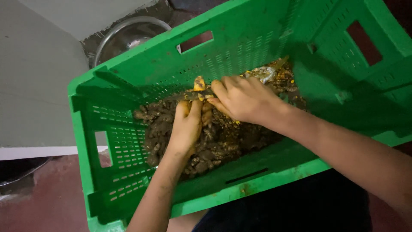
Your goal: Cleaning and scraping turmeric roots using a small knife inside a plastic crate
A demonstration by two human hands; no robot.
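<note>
A dull red floor (51,202) and a pale grey wall (38,86) frame the scene, with a shiny steel bowl (128,36) standing just behind a green plastic crate (128,90) that tilts toward the person. The crate's slatted walls hold a heap of muddy brown roots (214,141), flecked with bright orange scraps where pieces have been cut. The left hand (186,129) reaches in over the near rim and is closed around one root piece (198,83), pinching it upright above the heap so that its orange cut end shows. The right hand (244,99) comes in from the other side, fingers curled tight on what looks like a small blade, though the tool itself is mostly hidden. Working above the heap appears to let the trimmings drop back inside the crate. A crumpled bit of pale wrapping (266,74) lies at the far edge of the heap.
</note>
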